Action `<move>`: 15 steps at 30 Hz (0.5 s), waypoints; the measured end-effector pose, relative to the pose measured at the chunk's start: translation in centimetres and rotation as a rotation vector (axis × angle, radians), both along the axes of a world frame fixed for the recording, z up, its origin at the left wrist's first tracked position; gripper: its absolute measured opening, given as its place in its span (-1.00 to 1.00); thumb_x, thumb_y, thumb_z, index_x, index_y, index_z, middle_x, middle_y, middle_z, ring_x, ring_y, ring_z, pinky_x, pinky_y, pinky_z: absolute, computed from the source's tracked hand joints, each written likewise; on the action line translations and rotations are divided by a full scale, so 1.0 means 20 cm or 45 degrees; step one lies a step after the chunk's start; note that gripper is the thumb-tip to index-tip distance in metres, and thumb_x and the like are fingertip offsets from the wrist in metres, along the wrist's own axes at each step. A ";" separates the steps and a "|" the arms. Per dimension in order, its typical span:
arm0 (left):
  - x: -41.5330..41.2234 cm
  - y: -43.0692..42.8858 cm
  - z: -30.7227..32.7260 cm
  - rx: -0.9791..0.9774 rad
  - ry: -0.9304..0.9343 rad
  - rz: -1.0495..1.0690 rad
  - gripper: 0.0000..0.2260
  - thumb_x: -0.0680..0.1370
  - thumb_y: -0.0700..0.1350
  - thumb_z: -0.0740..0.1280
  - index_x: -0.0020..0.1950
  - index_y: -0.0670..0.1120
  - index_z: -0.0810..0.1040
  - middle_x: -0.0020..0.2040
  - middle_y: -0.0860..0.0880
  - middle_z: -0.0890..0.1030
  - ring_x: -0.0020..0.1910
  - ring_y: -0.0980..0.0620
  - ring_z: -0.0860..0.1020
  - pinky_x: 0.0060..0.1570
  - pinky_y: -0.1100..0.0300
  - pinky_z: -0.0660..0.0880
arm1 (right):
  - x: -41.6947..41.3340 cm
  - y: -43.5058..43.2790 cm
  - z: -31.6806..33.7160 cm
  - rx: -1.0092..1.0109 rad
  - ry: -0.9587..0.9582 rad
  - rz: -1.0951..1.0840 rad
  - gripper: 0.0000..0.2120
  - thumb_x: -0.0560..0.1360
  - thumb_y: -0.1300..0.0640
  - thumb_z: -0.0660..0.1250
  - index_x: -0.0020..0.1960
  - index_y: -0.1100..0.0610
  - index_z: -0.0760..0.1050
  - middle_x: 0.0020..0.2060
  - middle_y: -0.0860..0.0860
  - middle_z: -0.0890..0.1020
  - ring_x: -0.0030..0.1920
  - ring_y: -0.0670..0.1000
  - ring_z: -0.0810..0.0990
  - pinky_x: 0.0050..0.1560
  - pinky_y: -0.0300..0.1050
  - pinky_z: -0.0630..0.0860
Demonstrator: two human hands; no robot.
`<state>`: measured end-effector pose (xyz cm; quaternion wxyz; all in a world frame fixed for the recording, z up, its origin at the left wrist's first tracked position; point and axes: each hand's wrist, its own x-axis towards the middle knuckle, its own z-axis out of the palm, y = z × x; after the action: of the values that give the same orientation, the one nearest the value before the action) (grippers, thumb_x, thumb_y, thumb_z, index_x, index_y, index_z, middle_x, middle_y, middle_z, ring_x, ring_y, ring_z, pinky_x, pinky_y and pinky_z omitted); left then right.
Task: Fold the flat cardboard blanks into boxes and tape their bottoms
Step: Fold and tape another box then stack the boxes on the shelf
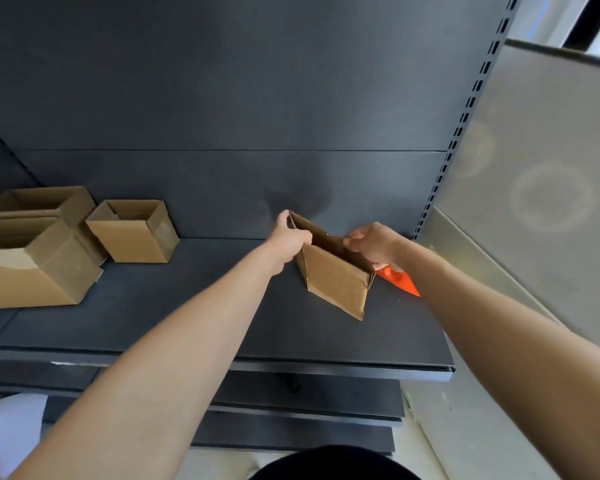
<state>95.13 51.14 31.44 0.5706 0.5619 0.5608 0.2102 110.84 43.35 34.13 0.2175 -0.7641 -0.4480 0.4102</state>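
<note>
Over shelf [187,323], box [336,282] slants far-left to near-right

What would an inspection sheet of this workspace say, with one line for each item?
Surface: dark grey shelf, boxes on its left end.
Job's things: half-opened box in both hands; three open-topped boxes grouped at left.
Clutter: orange object behind the right arm, mostly hidden; its kind cannot be told.
Hands: left hand grips the half-opened box's left top edge; right hand grips its right top edge.
Cables: nothing seen.
Surroundings: grey back panel, slotted upright, pale side panel, lower shelves.
</note>
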 end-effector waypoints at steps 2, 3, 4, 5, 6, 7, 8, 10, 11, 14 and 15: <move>-0.01 0.00 0.00 -0.002 -0.018 -0.024 -0.26 0.48 -0.26 0.27 0.55 0.12 0.01 0.50 -0.03 0.20 0.42 -0.11 0.27 0.20 0.00 0.37 | 0.01 0.01 -0.02 0.044 -0.097 -0.053 -0.75 0.63 0.14 0.15 0.21 0.15 0.53 -0.09 0.08 0.54 -0.27 0.00 0.50 -0.35 -0.25 0.48; -0.01 0.00 0.00 -0.003 -0.023 -0.044 -0.26 0.48 -0.27 0.26 0.55 0.13 0.02 0.51 -0.03 0.19 0.43 -0.11 0.26 0.22 -0.02 0.36 | 0.02 0.02 -0.03 0.075 -0.168 -0.055 -0.73 0.63 0.15 0.14 0.20 0.21 0.53 -0.08 0.11 0.55 -0.25 0.02 0.49 -0.26 -0.21 0.50; -0.01 -0.01 -0.01 -0.005 -0.031 -0.065 -0.27 0.49 -0.28 0.26 0.54 0.13 0.02 0.51 -0.02 0.18 0.44 -0.12 0.25 0.23 -0.04 0.36 | 0.03 0.02 -0.03 0.102 -0.231 -0.062 -0.72 0.62 0.15 0.14 0.21 0.25 0.52 -0.04 0.15 0.57 -0.19 0.04 0.49 -0.14 -0.15 0.48; -0.01 -0.01 -0.01 -0.010 -0.042 -0.082 -0.27 0.49 -0.29 0.25 0.54 0.14 0.03 0.51 -0.02 0.17 0.44 -0.12 0.25 0.23 -0.04 0.36 | 0.03 0.03 -0.04 0.122 -0.273 -0.077 -0.70 0.62 0.15 0.13 0.21 0.27 0.52 0.03 0.20 0.59 -0.12 0.08 0.49 -0.03 -0.08 0.47; -0.01 -0.02 -0.01 -0.016 -0.056 -0.094 -0.27 0.49 -0.30 0.24 0.54 0.14 0.03 0.51 -0.02 0.18 0.43 -0.12 0.25 0.22 -0.04 0.37 | 0.04 0.03 -0.04 0.126 -0.292 -0.098 -0.70 0.62 0.16 0.13 0.21 0.28 0.52 0.10 0.23 0.59 -0.04 0.13 0.52 0.04 -0.05 0.45; -0.01 -0.02 -0.01 -0.022 -0.070 -0.101 -0.27 0.49 -0.32 0.23 0.54 0.14 0.03 0.51 -0.02 0.18 0.42 -0.12 0.27 0.22 -0.05 0.38 | 0.04 0.02 -0.04 0.125 -0.301 -0.110 -0.70 0.62 0.16 0.13 0.22 0.28 0.51 0.14 0.24 0.58 0.05 0.18 0.55 0.08 -0.03 0.45; -0.01 -0.03 0.00 -0.029 -0.085 -0.106 -0.27 0.50 -0.33 0.22 0.54 0.15 0.02 0.51 -0.02 0.18 0.41 -0.12 0.28 0.23 -0.06 0.40 | 0.04 0.02 -0.04 0.123 -0.314 -0.108 -0.70 0.62 0.16 0.13 0.22 0.27 0.51 0.16 0.24 0.58 0.13 0.21 0.54 0.10 -0.03 0.44; 0.00 -0.04 0.01 -0.033 -0.105 -0.117 -0.28 0.51 -0.34 0.21 0.54 0.16 0.03 0.50 -0.02 0.19 0.37 -0.10 0.33 0.20 -0.05 0.45 | 0.05 0.01 -0.05 0.109 -0.347 -0.054 -0.71 0.61 0.13 0.14 0.22 0.22 0.52 0.14 0.21 0.59 0.15 0.20 0.55 0.03 -0.09 0.46; 0.00 -0.05 0.01 -0.027 -0.102 -0.130 -0.29 0.51 -0.35 0.20 0.54 0.16 0.04 0.50 -0.02 0.20 0.36 -0.10 0.35 0.19 -0.05 0.48 | 0.05 0.01 -0.05 0.091 -0.368 -0.010 -0.73 0.62 0.10 0.15 0.20 0.18 0.53 0.09 0.19 0.59 0.09 0.20 0.56 -0.07 -0.16 0.44; 0.00 -0.07 0.02 -0.017 -0.066 -0.184 -0.28 0.49 -0.36 0.20 0.54 0.14 0.08 0.49 -0.02 0.22 0.32 -0.10 0.38 0.16 -0.04 0.52 | 0.06 -0.01 -0.07 0.051 -0.424 0.001 -0.74 0.62 0.02 0.17 0.06 0.17 0.54 -0.13 0.14 0.55 -0.19 0.14 0.53 -0.37 -0.23 0.34; 0.00 -0.07 0.03 -0.021 -0.056 -0.193 -0.28 0.48 -0.37 0.19 0.54 0.13 0.09 0.49 -0.02 0.22 0.30 -0.09 0.38 0.15 -0.04 0.52 | 0.07 0.00 -0.07 0.034 -0.411 -0.028 -0.72 0.61 0.00 0.18 0.03 0.20 0.53 -0.19 0.13 0.55 -0.29 0.12 0.54 -0.46 -0.25 0.33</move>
<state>95.06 49.65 31.95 0.6019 0.5931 0.5057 0.1742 112.30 43.29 32.74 0.1574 -0.8219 -0.4740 0.2738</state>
